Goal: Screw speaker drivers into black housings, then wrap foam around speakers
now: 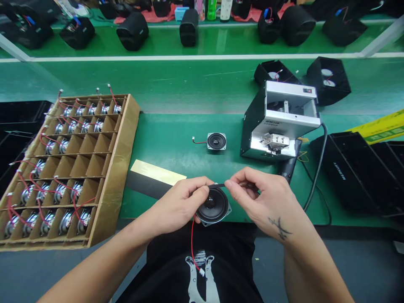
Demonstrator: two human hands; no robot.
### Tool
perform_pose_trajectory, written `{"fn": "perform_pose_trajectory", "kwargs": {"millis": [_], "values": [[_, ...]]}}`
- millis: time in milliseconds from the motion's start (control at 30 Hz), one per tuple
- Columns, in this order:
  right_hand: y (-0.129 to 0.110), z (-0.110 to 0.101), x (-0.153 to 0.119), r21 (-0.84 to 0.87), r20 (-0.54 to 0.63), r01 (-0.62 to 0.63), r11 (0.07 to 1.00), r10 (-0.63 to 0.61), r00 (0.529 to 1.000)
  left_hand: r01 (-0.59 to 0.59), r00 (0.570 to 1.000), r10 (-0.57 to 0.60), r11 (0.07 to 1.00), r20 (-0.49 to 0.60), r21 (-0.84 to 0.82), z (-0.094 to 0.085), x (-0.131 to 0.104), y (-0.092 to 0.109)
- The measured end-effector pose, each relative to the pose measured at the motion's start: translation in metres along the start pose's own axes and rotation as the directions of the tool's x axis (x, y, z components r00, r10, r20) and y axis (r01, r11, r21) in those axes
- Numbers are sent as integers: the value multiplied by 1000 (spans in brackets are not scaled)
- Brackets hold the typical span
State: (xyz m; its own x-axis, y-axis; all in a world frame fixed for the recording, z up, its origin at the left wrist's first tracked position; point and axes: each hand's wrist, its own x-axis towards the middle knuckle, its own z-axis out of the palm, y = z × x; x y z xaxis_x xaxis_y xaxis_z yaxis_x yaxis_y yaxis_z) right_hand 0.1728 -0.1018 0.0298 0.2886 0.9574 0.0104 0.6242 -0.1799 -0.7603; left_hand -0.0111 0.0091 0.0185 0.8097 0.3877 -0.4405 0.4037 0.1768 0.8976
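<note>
My left hand [181,198] holds a small round speaker driver [215,207] over the near edge of the green bench; its red wire [193,242] hangs down to a white plug above my lap. Thumb and forefinger of my right hand [261,198] pinch one end of a thin black strip [217,185], whose other end is pinched in my left fingers across the top of the speaker. A second, smaller speaker [216,141] with a red wire lies on the bench farther back.
A cardboard divider box [118,168] with several wired speakers stands at left. A gold and black sheet [156,179] lies beside it. A silver machine [280,122] with a black cable stands at right, black housings [350,168] beyond it. Black speaker cabinets line the far bench.
</note>
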Motion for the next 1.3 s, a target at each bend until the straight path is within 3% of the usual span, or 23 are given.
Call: {"fn": "perform_pose_trajectory", "kwargs": {"millis": [400, 1000, 1167, 1300], "values": [[3, 9, -5, 85, -15, -20, 996, 21, 1000, -14, 999, 11, 995, -32, -99, 6, 5, -4], [13, 15, -10, 134, -7, -58, 989, 59, 998, -68, 985, 75, 997, -156, 47, 9, 10, -10], [13, 15, -11, 136, 22, -77, 988, 75, 997, -71, 986, 66, 997, -154, -25, 12, 11, -11], [14, 14, -13, 130, -13, -7, 992, 9, 1000, -76, 986, 62, 994, -157, -82, 13, 9, -12]]}}
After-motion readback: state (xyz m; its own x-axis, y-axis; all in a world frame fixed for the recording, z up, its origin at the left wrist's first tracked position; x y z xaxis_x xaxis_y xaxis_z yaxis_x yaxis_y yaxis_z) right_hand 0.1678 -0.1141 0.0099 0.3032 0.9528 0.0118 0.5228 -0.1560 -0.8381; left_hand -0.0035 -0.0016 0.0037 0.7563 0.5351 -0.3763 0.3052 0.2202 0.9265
